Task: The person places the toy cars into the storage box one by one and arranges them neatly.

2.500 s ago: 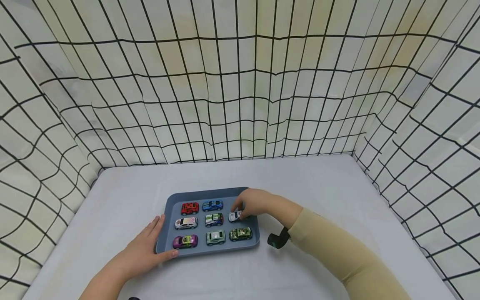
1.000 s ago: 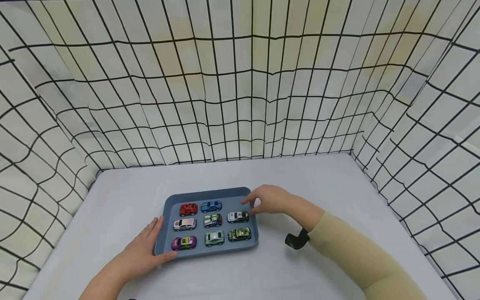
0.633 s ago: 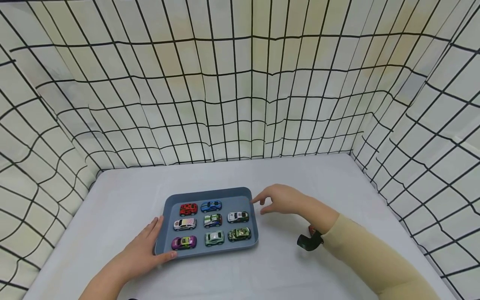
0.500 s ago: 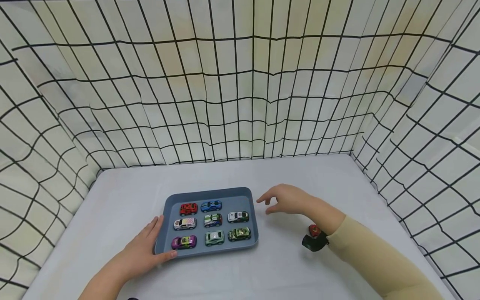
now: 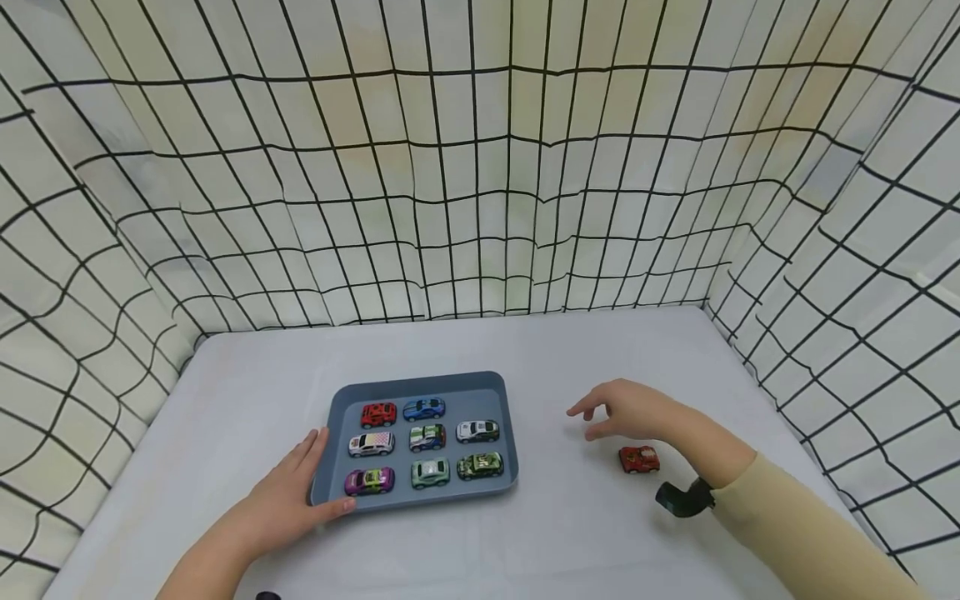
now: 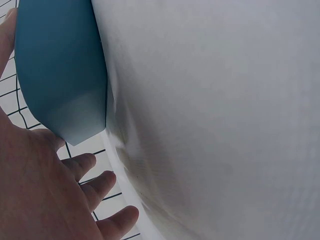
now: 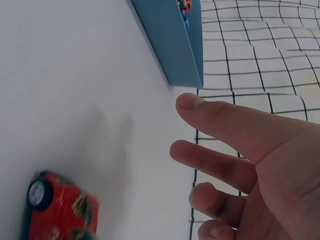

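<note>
The blue-grey tray (image 5: 420,501) lies on the white table, several toy cars standing in rows inside it. My left hand (image 5: 281,500) rests against its left end, fingers straight along the side and thumb on the front rim. Right of the tray, my right hand (image 5: 637,410) hovers over the table with nothing in it, its fingers relaxed. Just below that hand sits a red toy car (image 5: 639,459), which the right wrist view shows too. The silver-and-black car (image 5: 477,431) and the camouflage car (image 5: 480,466) stand nearest the tray's right end.
A white wall with a black grid (image 5: 480,208) encloses the table (image 5: 562,533) at the back and sides. A black camera mount (image 5: 684,498) sits at my right wrist.
My right hand has let go of the silver-and-black car in the tray and moved right, away from it. The red car on the table has come into view. My left hand stays put.
</note>
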Motion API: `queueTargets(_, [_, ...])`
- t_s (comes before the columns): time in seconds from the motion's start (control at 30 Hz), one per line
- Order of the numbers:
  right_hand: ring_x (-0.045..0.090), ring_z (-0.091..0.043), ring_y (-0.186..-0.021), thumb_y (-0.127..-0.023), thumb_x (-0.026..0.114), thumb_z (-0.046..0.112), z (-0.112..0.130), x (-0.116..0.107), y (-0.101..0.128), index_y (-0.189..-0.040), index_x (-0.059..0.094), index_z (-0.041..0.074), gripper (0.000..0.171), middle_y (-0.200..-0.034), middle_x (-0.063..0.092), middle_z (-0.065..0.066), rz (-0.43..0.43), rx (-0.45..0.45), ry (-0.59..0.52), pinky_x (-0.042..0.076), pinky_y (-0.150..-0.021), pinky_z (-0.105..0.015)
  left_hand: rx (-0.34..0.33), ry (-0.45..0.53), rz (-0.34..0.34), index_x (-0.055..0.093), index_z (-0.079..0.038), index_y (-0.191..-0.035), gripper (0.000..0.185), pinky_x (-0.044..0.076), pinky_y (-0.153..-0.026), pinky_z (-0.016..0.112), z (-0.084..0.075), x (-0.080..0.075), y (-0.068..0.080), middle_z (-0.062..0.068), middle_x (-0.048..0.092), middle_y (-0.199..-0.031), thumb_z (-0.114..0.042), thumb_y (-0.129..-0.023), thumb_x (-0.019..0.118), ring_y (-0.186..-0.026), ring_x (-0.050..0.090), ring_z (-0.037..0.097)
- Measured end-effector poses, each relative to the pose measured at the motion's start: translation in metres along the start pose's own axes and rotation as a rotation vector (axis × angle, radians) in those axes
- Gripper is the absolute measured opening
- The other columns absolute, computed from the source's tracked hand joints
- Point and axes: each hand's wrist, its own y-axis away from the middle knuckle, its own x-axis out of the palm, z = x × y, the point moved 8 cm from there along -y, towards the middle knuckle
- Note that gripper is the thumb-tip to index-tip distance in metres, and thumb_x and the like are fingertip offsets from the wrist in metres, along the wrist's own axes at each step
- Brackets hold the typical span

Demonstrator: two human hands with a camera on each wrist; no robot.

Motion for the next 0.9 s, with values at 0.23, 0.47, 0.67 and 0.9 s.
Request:
queueTargets(0.23, [0.055,-0.014,-0.088,-0.085,0.079,0.025,-0.024,-0.001,0.021,-0.121,0.073,0.025,0.036,-0.107,0.067,0.005,-0.012,0.026,-0.065,0.05,-0.073,-0.033,0.006,-0.01,-0.015,0.01,0.002,-0.157,0.126,0.029,-0.103,0.072,-0.001,-0.004,-0.002,0.035,0.016,-0.157,-0.076,-0.075,0.065,-0.139,0.021,0.058])
queueTargets(0.47, [0.053,-0.016,-0.086,-0.084,0.081,0.026,-0.039,0.002,0.036,-0.12,0.073,0.026,0.037,-0.109,0.065,0.004,0.011,0.051,-0.097,0.047,-0.071,-0.033,0.016,-0.013,-0.028,0.013,0.004,-0.156,0.126,0.03,-0.103,0.072,-0.004,-0.007,-0.003,0.035,0.018,-0.156,-0.075,-0.074,0.068,-0.138,0.023,0.058])
queueTargets(0.67, [0.054,-0.017,-0.088,-0.082,0.08,0.021,-0.049,0.008,0.046,-0.118,0.074,0.027,0.037,-0.116,0.063,0.006,0.029,0.098,-0.132,0.049,-0.073,-0.034,0.015,-0.008,-0.027,0.013,0.004,-0.156,0.126,0.03,-0.103,0.072,-0.004,-0.006,-0.001,0.036,0.018,-0.156,-0.074,-0.074,0.068,-0.138,0.023,0.058])
queueTargets(0.9, [0.052,-0.018,-0.088,-0.081,0.081,0.018,-0.057,0.016,0.053,-0.118,0.074,0.025,0.039,-0.109,0.062,0.01,0.054,0.101,-0.135,0.047,-0.07,-0.033,0.007,-0.011,-0.02,0.012,0.004,-0.156,0.127,0.03,-0.103,0.072,-0.001,-0.001,-0.001,0.035,0.017,-0.156,-0.076,-0.074,0.067,-0.139,0.022,0.058])
